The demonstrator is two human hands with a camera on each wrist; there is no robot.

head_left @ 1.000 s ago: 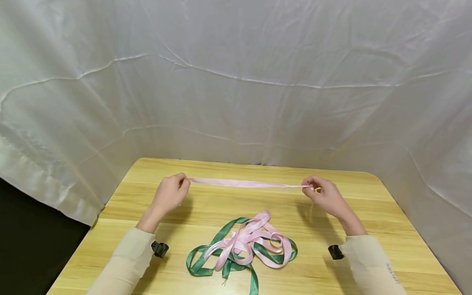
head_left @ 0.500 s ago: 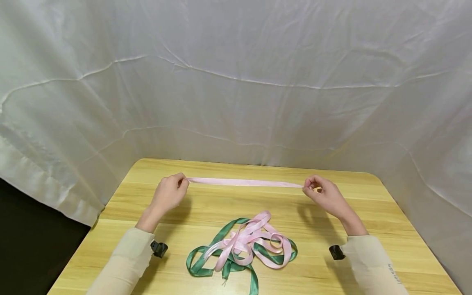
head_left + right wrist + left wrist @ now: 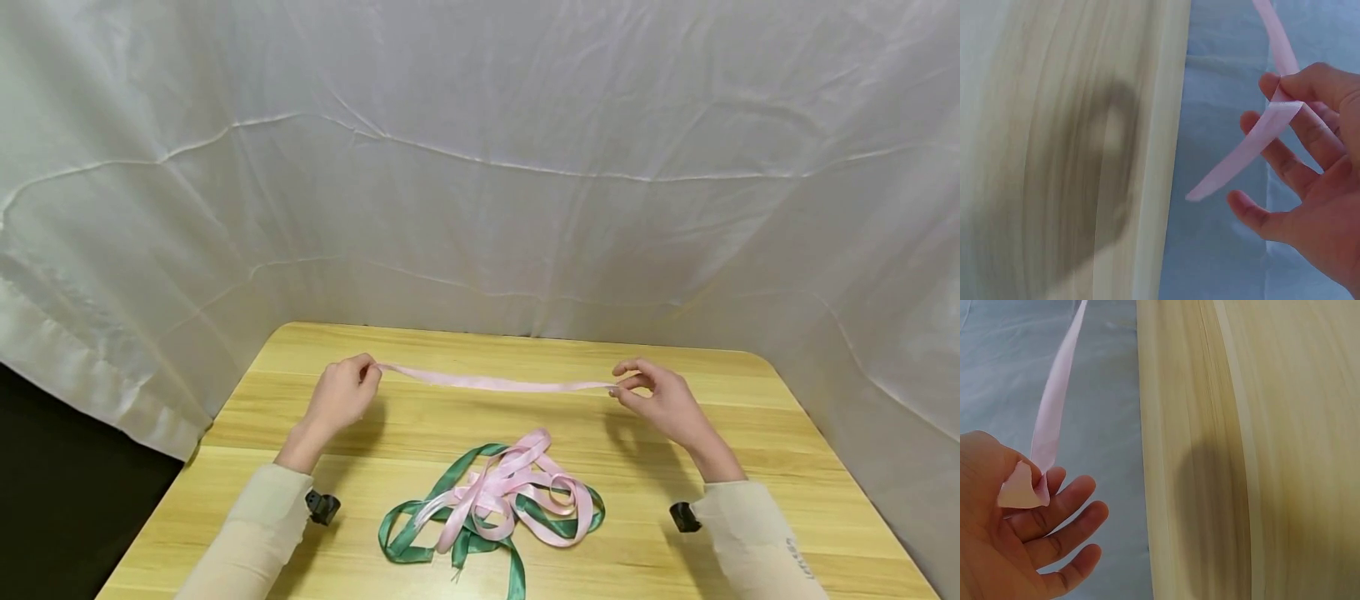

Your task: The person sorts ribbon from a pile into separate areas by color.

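Note:
A single pink ribbon (image 3: 491, 382) spans between my two hands above the wooden table (image 3: 765, 433), sagging slightly in the middle. My left hand (image 3: 347, 392) pinches its left end between thumb and forefinger; the left wrist view shows that end (image 3: 1022, 487) under the thumb with the other fingers loose. My right hand (image 3: 654, 397) pinches the right end, and in the right wrist view the ribbon's tail (image 3: 1244, 153) folds over the forefinger and hangs free. A tangle of pink and green ribbons (image 3: 498, 504) lies on the table in front of me, between my forearms.
White cloth (image 3: 480, 167) hangs as a backdrop behind and around the table. Black wrist camera mounts (image 3: 324, 506) sit at both cuffs. The table's left edge drops off into a dark area (image 3: 60, 500).
The held ribbon was taut and straight; now it sags a little. My right hand's fingers have spread somewhat while still pinching the end.

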